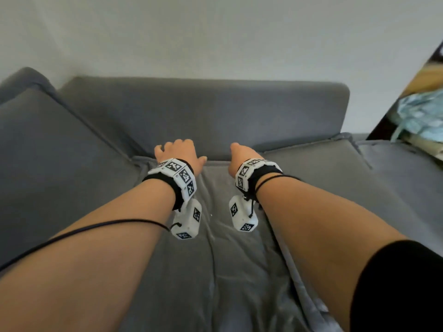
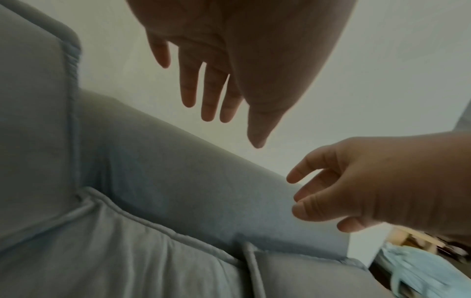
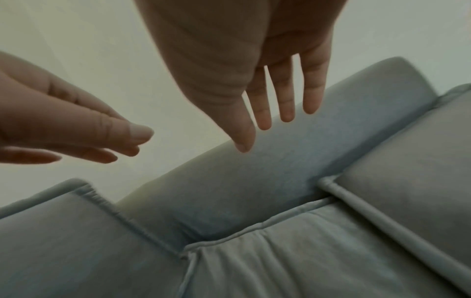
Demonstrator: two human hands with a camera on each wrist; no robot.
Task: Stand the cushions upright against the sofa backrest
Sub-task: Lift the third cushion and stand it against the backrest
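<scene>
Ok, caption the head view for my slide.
Both open hands, left hand and right hand, reach over a flat grey cushion toward the sofa backrest.

A home living room, shown by soft furniture against a bare wall.

A grey fabric sofa (image 1: 203,111) with piped seat cushions (image 1: 239,259) is set against a plain white wall (image 1: 215,32); at the far right, crumpled pale-blue cloth (image 1: 419,116) is seen on wooden furniture.
</scene>
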